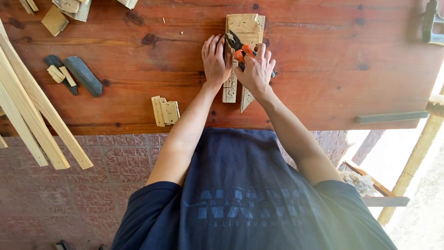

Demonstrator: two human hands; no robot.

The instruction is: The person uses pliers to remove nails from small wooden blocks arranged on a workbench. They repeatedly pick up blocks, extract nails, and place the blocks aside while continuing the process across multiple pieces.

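Note:
A pale, worn wooden block (244, 27) with small holes lies on the reddish wooden workbench (323, 69), running toward me under both hands. My left hand (215, 59) lies flat on its left side, fingers together, pressing it down. My right hand (255, 70) grips pliers (237, 46) with orange and black handles; their dark jaws point at the block's upper middle, just beside my left fingertips. A pointed sliver of the block (246, 98) sticks out below my right wrist.
Small pale wood offcuts (165, 111) lie left of my arms. Dark curved pieces with light blocks (74, 74) sit farther left. Long pale slats (32, 120) lean across the left edge. More scraps (64, 11) rest at the far left. A dark tool (432, 23) sits at the far right.

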